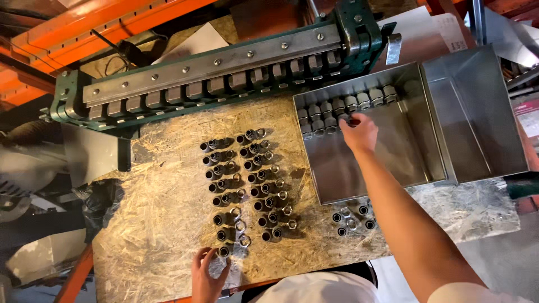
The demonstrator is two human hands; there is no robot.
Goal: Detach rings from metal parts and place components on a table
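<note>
At upper centre-right, the right hand (359, 133) pinches a metal fitting (349, 119) against the row of fittings (342, 106) lining the steel tray (393, 163), keeping them packed side by side. At the bottom, the left hand (206, 275) curls around the lowest fitting (224, 251) of two columns (247, 185) on the chipboard bench (163, 207).

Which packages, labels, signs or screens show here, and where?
No screens or signs.
Metal tray: right of centre on the chipboard bench, open grey sheet-metal box; right hand reaches into it.
Paper sheets: top right, pale, flat; print unreadable.
Pink-and-white label: far right edge, partly cut off.
</note>
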